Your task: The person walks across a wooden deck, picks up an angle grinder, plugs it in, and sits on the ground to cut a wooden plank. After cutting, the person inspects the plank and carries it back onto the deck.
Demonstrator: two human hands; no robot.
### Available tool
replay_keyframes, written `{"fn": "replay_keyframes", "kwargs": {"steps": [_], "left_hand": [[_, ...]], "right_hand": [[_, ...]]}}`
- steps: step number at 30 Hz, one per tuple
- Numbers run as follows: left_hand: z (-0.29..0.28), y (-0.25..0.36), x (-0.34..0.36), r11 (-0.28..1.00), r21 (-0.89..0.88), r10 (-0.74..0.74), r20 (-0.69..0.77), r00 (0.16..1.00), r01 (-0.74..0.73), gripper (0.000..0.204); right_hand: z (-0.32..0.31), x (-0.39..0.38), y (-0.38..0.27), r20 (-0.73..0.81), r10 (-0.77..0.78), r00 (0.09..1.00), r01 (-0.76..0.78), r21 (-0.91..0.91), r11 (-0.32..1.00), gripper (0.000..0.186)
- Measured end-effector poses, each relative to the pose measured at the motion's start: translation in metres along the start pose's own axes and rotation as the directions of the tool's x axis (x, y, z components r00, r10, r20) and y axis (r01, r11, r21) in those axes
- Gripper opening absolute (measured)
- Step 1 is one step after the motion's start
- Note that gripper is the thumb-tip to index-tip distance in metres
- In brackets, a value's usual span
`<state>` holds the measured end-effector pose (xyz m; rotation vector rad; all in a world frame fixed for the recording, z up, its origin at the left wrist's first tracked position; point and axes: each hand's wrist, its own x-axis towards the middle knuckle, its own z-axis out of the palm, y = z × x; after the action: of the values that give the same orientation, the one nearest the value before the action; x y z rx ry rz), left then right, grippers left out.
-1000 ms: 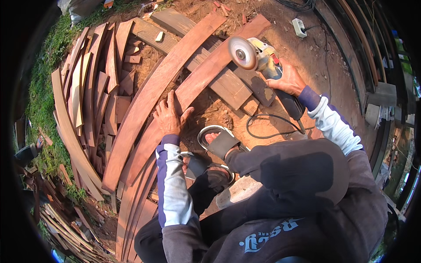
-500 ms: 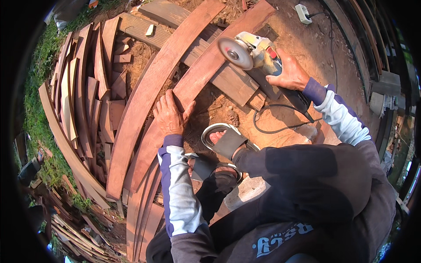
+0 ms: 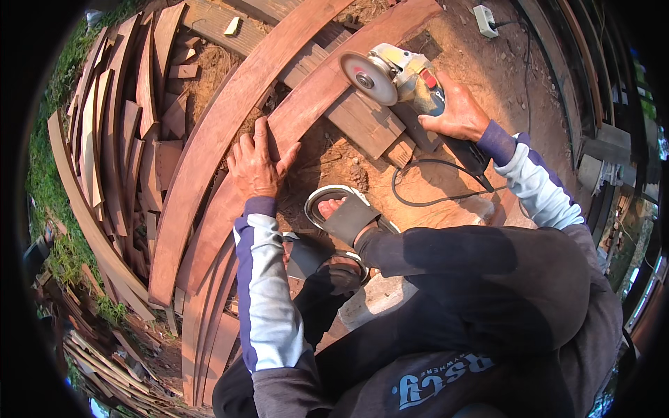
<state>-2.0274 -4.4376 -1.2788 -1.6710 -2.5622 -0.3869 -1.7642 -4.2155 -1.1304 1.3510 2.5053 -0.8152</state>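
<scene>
My right hand is closed around the body of an angle grinder, with a round disc at its front. The disc is beside and partly over a long curved reddish-brown wooden board. My left hand lies on that board lower down, fingers stretched out and thumb apart. A second curved board runs alongside it on the left. Across beneath both lie thicker planks. Whether the disc touches the board, I cannot tell.
Many curved wood pieces are piled on the left beside grass. My sandalled foot rests on the dirt near the boards. A black cord loops below the grinder. At the upper right lies a white socket block.
The whole view has shifted a little, so the boards appear farther left and higher. My left hand's index finger is more spread. My right hand keeps holding the grinder near the board.
</scene>
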Motion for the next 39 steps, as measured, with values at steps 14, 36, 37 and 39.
{"fn": "replay_keyframes", "kwargs": {"steps": [14,36,37,39], "left_hand": [[-0.001,0.000,0.000,1.000,0.003,-0.007,0.028,1.000,0.007,0.080],[-0.002,0.001,0.001,1.000,0.009,-0.023,0.066,0.998,0.022,0.082],[-0.002,0.001,0.001,1.000,0.006,-0.023,0.068,0.997,0.023,0.082],[-0.003,0.001,0.001,1.000,0.007,-0.025,0.071,0.997,0.025,0.081]], "right_hand": [[0.005,0.003,0.010,-0.012,-0.044,0.999,0.044,-0.020,0.999,0.067],[0.005,0.005,0.011,-0.002,-0.040,0.999,0.040,-0.028,0.999,0.068],[0.005,0.005,0.011,-0.005,-0.041,0.999,0.040,-0.024,0.999,0.068],[0.005,0.005,0.011,-0.017,-0.060,0.998,0.060,-0.027,0.998,0.067]]}}
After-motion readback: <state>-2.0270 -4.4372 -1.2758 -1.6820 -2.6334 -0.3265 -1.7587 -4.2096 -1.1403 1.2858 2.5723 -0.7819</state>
